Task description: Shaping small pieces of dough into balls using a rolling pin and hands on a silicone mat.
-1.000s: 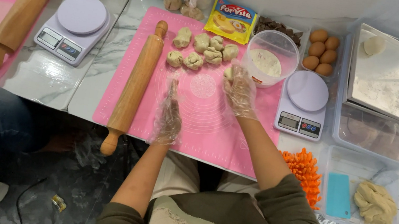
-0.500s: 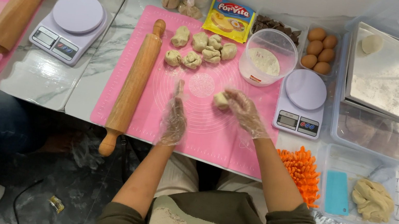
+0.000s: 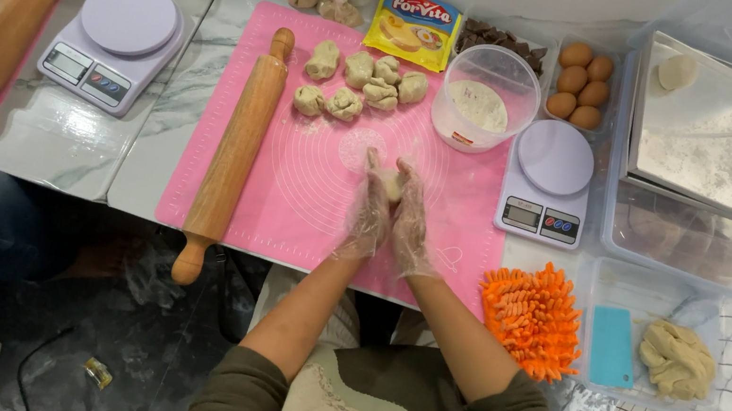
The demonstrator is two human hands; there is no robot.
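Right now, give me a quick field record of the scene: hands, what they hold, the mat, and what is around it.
left hand: gloved, pressed against the dough piece
right hand: gloved, pressed against the other side of it
dough piece: between both palms, over the pink mat
pink mat: on the marble table
dough lumps: seven or so, clustered at the mat's far edge
rolling pin: along the mat's left edge
tub: clear, pale contents, far right of mat
scale: right of mat
eggs: beyond the scale
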